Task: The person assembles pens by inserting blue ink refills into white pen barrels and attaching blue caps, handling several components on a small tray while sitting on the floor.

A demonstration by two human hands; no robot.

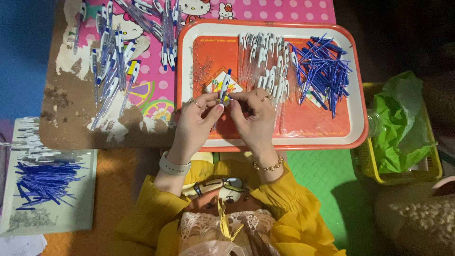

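Hands: left hand [196, 118] and right hand [253, 114] meet over the tray's near edge, fingers pinched shut on one clear plastic pen with blue tip [224, 86], held upright.
Tray: orange-rimmed white plastic tray [358, 114] on the low table.
Beyond hands: row of clear pen barrels [265, 61]; pile of blue refills [322, 66] just right.
Left: finished pens [113, 61] on pink patterned tabletop [156, 80].
Far right: yellow basket with green bag [403, 123].

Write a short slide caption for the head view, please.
Both hands hold a blue-and-white pen over a red tray.
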